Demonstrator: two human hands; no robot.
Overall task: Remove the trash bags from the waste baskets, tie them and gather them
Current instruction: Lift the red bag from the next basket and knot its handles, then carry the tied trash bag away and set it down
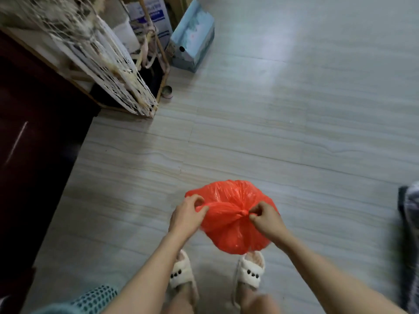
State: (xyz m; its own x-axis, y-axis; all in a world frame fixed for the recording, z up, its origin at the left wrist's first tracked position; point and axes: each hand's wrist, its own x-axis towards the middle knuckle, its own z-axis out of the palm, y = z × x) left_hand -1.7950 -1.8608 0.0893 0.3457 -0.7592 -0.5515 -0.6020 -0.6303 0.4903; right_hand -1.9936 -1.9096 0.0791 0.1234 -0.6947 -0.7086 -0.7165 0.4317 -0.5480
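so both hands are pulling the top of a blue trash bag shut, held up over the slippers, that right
Not quite: the trash bag is red-orange, not blue. The head view shows the left hand gripping a gathered strip of the plastic and the right hand pinching at the knot, with the bag held above the white slippers.

The trash bag (231, 223) is thin, glossy orange-red plastic, crinkled all over and bulging round with its contents. Its mouth is gathered shut: the folds run in from every side to a small tight knot on top, right of the bag's middle. A twisted band of plastic stretches leftward from the knot across the top to the bag's left edge. The bag is held up above the pale tiled floor, over the near part of it.
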